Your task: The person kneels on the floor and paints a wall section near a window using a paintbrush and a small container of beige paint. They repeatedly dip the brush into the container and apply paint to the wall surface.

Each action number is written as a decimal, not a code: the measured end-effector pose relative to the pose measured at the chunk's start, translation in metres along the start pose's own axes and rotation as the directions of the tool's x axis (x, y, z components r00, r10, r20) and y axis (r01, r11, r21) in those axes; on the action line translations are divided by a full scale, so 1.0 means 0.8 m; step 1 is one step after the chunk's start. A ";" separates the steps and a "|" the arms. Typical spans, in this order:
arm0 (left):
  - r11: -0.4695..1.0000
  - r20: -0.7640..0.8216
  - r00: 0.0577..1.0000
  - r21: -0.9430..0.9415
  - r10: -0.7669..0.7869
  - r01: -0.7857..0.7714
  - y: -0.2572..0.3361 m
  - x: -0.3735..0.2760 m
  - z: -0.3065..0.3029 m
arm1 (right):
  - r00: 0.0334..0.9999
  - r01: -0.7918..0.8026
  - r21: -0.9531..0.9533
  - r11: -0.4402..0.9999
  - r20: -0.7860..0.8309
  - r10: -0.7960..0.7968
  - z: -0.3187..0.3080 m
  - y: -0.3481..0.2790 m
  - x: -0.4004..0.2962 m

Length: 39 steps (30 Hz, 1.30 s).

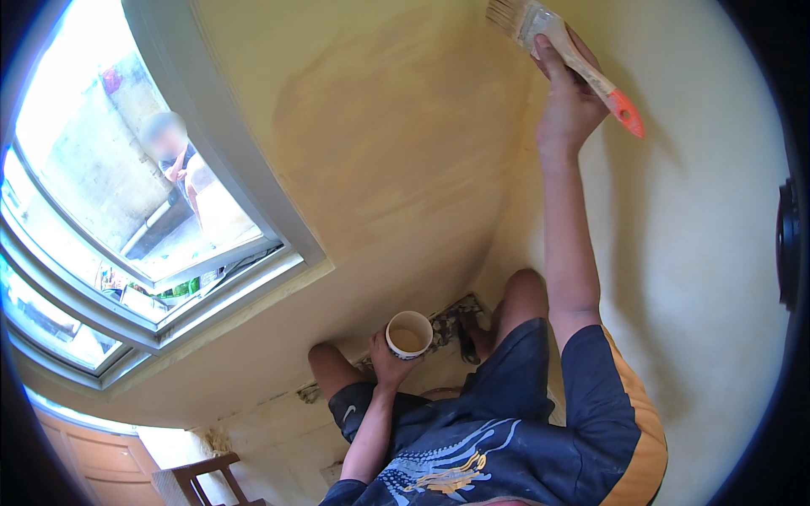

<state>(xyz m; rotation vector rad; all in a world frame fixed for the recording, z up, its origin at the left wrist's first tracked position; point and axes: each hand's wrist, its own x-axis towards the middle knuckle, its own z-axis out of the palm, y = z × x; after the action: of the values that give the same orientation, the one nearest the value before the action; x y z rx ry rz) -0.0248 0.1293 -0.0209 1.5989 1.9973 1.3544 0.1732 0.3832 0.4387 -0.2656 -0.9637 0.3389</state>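
Observation:
My right hand (569, 95) is raised at the upper right, closed on a wide paintbrush (585, 73) with a wooden handle and a red-orange end. The bristles point up and left, near the corner of two walls. Below, in front of my lap, my left hand (391, 364) grips a white cup (409, 335) that holds a beige liquid. The yellowish wall (392, 126) bears a broad darker, damp-looking patch beside the brush. Whether the bristles touch the wall, I cannot tell.
A metal-framed window (304, 243) stands at the left; through it a person (183, 167) is seen outside. A pale wall (696, 221) rises close on the right. At the lower left are a wooden stool or chair (218, 465) and a brown door (101, 458).

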 end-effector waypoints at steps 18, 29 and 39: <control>0.999 0.039 0.999 -0.001 -0.034 0.034 0.007 -0.004 -0.004 | 0.989 -0.008 -0.050 0.999 0.148 0.015 0.021 0.031 -0.016; 0.999 0.090 0.995 0.022 0.033 -0.036 0.014 0.003 0.007 | 0.753 0.654 -0.283 0.702 0.341 -0.563 0.013 0.058 -0.025; 0.999 0.104 0.994 0.042 0.028 -0.033 -0.002 -0.008 0.006 | 0.909 -0.193 -0.030 0.981 0.370 0.190 0.021 0.012 -0.031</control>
<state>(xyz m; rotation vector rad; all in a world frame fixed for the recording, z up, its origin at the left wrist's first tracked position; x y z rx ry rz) -0.0202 0.1266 -0.0267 1.6894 1.9626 1.2193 0.1443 0.3830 0.4256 -0.2966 -1.3143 0.5877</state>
